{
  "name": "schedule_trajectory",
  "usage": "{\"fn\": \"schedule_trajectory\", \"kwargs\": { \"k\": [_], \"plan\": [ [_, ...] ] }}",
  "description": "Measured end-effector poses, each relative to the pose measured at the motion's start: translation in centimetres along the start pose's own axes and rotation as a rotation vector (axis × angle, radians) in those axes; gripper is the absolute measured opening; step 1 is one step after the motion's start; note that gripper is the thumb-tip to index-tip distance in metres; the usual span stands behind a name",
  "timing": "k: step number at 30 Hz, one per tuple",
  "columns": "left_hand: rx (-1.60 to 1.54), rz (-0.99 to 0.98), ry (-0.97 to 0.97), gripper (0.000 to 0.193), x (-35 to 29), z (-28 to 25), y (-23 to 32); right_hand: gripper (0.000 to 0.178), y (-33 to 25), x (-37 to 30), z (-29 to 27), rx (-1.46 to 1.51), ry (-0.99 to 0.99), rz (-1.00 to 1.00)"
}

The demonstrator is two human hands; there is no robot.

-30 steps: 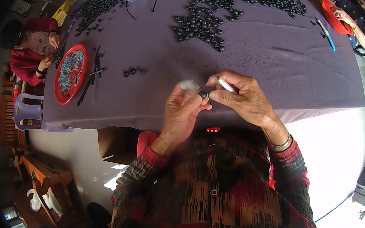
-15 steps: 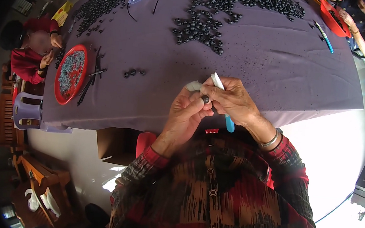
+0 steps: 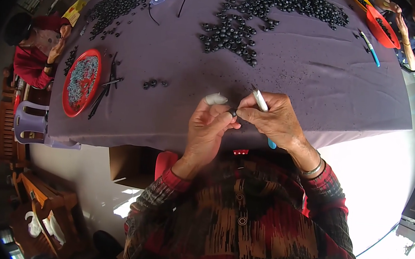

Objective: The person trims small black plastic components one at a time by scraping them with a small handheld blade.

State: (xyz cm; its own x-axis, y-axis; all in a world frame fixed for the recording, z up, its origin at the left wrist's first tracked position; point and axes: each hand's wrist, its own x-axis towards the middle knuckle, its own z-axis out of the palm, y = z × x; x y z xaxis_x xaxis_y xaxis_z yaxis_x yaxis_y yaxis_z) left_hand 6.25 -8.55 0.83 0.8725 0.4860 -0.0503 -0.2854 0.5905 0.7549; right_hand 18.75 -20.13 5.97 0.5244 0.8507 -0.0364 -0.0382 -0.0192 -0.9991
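Bead (image 3: pixel 232 112) blk; tool (image 3: pixel 260 101) wht w/ blue end; tablecloth (image 3: pixel 165 49) purplish; shirt (image 3: pixel 274 217) red, blk, tan, streaked.

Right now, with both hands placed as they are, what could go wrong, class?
The small round black piece that the left hand pinches near the front edge of the cloth-covered table might slip and roll off. The slim, white-wrapped tool in the right hand looks pointed and is close to the left hand, so a careless turn might nick it.

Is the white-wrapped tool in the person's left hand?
No, the right hand grips the white-wrapped tool, while the left hand pinches a small dark round piece.
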Motion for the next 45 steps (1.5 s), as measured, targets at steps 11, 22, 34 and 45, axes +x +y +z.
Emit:
{"fn": "schedule_trajectory", "kwargs": {
  "k": [11, 22, 34, 45],
  "plan": [
    [0.031, 0.03, 0.002, 0.029, 0.1, -0.2, -0.4, 0.004, 0.2, 0.1, 0.1, 0.103, -0.019, 0.139],
    [0.021, 0.018, 0.101, 0.025, 0.5, -0.1, 0.0, 0.009, -0.5, 0.7, 0.2, 0.059, 0.009, 0.23],
    [0.036, 0.038, 0.027, 0.021, -0.8, -0.1, -0.5, 0.002, 0.6, -0.1, 0.9, 0.244, 0.011, 0.166],
    [1.303, 0.643, 0.17, 0.013, 1.5, -5.3, 5.7, 0.009, -1.4, 0.3, -3.3, 0.177, 0.035, 0.245]
  ]
}}
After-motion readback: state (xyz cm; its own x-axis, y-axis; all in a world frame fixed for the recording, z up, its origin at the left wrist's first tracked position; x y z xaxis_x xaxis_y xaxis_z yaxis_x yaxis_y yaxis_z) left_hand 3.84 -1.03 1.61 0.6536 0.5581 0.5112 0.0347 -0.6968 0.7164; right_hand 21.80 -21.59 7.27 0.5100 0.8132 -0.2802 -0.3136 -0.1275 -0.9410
